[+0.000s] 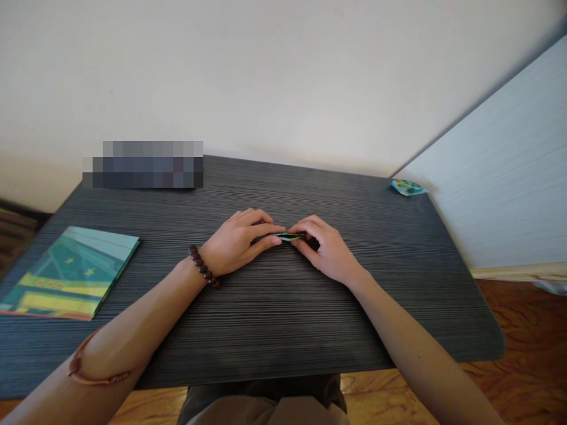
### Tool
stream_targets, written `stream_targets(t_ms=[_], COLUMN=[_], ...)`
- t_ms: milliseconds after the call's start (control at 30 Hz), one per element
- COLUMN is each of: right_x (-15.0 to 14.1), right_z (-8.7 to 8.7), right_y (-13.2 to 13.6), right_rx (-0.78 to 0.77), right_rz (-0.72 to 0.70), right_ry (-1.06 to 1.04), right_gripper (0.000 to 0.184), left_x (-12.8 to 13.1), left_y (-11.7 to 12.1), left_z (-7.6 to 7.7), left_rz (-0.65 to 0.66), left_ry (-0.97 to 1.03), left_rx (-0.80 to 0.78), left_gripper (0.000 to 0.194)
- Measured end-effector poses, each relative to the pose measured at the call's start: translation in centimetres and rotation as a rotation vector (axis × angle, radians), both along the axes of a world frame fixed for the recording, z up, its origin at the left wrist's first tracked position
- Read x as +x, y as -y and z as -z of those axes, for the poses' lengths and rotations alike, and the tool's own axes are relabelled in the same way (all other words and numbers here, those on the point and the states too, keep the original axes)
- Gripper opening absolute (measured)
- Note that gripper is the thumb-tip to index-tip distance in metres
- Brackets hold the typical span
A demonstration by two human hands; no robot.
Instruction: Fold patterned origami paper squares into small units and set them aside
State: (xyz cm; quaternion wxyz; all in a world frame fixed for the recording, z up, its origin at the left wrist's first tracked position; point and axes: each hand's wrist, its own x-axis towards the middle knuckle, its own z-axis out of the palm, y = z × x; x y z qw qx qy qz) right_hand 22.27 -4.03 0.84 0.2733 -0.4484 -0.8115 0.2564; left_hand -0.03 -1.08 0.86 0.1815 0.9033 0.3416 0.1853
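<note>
A small folded piece of green and yellow paper (290,237) is pinched between my two hands, just above or on the middle of the dark table. My left hand (245,239), with a dark bead bracelet (202,268) at the wrist, grips its left end between thumb and fingers. At its right end, my right hand (325,247) closes thumb and fingertips on the paper. Part of the paper is hidden behind the fingers, and a dark gap shows along its near side.
A teal and yellow booklet or folded sheet (71,274) lies on the table (274,330) at left. A blurred-out item (148,165) occupies the back left. At the back right corner sits a small folded teal paper piece (408,188). Walls border the back and right.
</note>
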Motion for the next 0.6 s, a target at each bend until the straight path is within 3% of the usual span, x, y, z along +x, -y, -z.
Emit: stream_targets(t_ms=[200,600], right_x=[-0.22,-0.37], right_z=[-0.03,-0.13], right_y=[0.01,-0.04], right_rx=[-0.015,-0.060], right_rz=[0.043,0.084], right_ry=[0.006,-0.010], right_gripper=[0.017,0.017], left_x=[0.36,0.79], left_y=[0.05,0.25], left_z=[-0.04,-0.64], left_rz=[0.000,-0.171], left_ry=[0.080,0.090], left_rx=[-0.063,-0.183], left_gripper=[0.030,0.026])
